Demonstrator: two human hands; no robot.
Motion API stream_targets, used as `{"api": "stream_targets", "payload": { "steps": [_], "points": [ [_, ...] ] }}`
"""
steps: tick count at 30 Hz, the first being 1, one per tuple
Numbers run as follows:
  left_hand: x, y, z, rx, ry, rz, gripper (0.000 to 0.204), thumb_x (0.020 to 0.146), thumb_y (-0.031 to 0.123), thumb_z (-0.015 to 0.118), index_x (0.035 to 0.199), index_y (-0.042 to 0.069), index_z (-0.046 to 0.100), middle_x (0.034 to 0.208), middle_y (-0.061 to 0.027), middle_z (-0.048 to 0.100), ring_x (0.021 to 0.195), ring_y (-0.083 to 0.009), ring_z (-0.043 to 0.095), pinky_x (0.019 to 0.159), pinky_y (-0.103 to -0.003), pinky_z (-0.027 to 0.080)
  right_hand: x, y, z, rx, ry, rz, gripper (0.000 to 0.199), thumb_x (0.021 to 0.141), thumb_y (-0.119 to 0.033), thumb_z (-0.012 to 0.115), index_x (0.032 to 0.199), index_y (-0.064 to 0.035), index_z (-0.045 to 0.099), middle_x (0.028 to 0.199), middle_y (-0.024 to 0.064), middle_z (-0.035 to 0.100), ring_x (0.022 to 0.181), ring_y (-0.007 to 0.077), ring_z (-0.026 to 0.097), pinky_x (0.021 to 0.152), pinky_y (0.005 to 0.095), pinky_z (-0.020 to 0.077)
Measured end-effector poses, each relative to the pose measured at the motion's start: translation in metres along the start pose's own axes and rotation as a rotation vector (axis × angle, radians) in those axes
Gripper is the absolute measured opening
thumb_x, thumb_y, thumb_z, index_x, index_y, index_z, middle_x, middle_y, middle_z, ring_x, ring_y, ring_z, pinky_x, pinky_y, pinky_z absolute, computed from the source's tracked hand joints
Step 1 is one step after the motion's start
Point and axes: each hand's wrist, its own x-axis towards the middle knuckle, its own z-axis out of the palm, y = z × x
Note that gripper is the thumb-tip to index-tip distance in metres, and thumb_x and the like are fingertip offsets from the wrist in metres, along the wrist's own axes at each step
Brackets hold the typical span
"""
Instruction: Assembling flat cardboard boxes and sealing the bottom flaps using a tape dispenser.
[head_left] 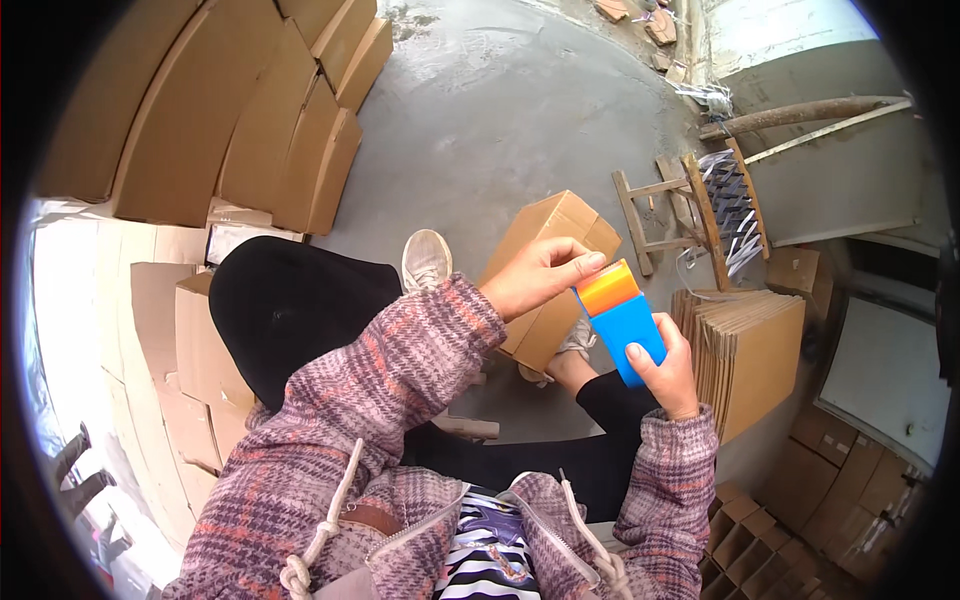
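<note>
A bright blue, smooth, flat-faced rectangular piece (622,335) is held in the air at a slant, and a shiny, see-through orange-yellow rectangular piece (610,288) adjoins its upper end; whether they are plastic or coated card I cannot tell. The right hand (670,372) grips the blue piece near its lower right edge, the thumb pressed flat on its face and the other fingers behind it. The left hand (540,278) has thumb and forefinger closed on the upper left corner of the orange-yellow piece, its remaining fingers curled. Both wrists come out of fuzzy, mauve-and-orange plaid woven sleeves (390,350). Below the hands a brown, oblong cardboard carton (545,332) rests on the smooth grey concrete floor (500,110), with a pale laced shoe (427,258) to its left. Toward the floor's right edge are a rough wooden frame laced with pale, crisscrossed strips (730,205) and, nearer, a tight bundle of flat brown cardboard sheets (750,350). Large, crisp-edged brown cartons (230,110) are stacked along the floor's left edge.
</note>
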Motion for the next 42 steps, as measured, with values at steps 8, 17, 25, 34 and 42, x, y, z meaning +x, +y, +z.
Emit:
{"api": "stream_targets", "payload": {
  "steps": [8,17,25,34,42],
  "points": [
    [-0.033,-0.017,-0.039,-0.12,0.038,-0.062,0.025,0.092,0.032,0.057,0.085,0.008,0.061,0.075,0.0058,0.056,0.07,-0.0029,0.049,0.063,-0.02,0.041,0.011,-0.031,0.03,-0.036,-0.213,-0.049,0.046,0.078,-0.039,0.068,0.097,0.0011,0.054,0.082,0.0076,0.061,0.074,0.0123,0.056,0.068,0.0277,0.046],
    [-0.033,-0.06,-0.052,0.159,0.398,0.154,0.02,0.091,0.022,0.06,0.084,0.003,0.062,0.072,0.0027,0.057,0.067,-0.0052,0.051,0.061,-0.022,0.043,0.034,-0.027,0.047,0.02,-0.295,0.076,0.045,0.08,-0.041,0.067,0.091,0.0011,0.056,0.078,0.0063,0.059,0.073,0.0111,0.055,0.066,0.028,0.0462],
    [-0.04,-0.118,-0.085,0.119,0.618,0.026,0.021,0.086,0.021,0.063,0.079,0.002,0.062,0.066,-0.0025,0.061,0.062,-0.0084,0.052,0.057,-0.027,0.043,0.039,-0.026,0.04,-0.268,-0.445,0.241,0.044,0.082,-0.041,0.063,0.085,0.0023,0.056,0.074,0.0048,0.056,0.068,0.0095,0.051,0.061,0.027,0.0442],
    [-0.036,-0.153,-0.082,0.147,0.676,0.114,0.019,0.088,0.019,0.061,0.08,0.001,0.06,0.066,0.0026,0.053,0.062,-0.0055,0.046,0.057,-0.024,0.039,0.048,-0.02,0.057,-0.399,-0.434,0.229,0.048,0.08,-0.044,0.062,0.079,0.0036,0.056,0.068,0.0087,0.056,0.064,0.0136,0.054,0.06,0.0311,0.0449],
    [-0.024,-0.174,-0.065,0.359,0.673,0.045,0.022,0.084,0.026,0.063,0.085,0.005,0.063,0.077,-0.0154,0.064,0.072,-0.0345,0.061,0.066,-0.041,0.047,0.059,-0.016,0.056,-0.333,-0.438,0.303,0.058,0.076,-0.048,0.063,0.089,0.0086,0.06,0.076,0.0179,0.063,0.07,0.0217,0.063,0.065,0.0337,0.0494]
  ]
}}
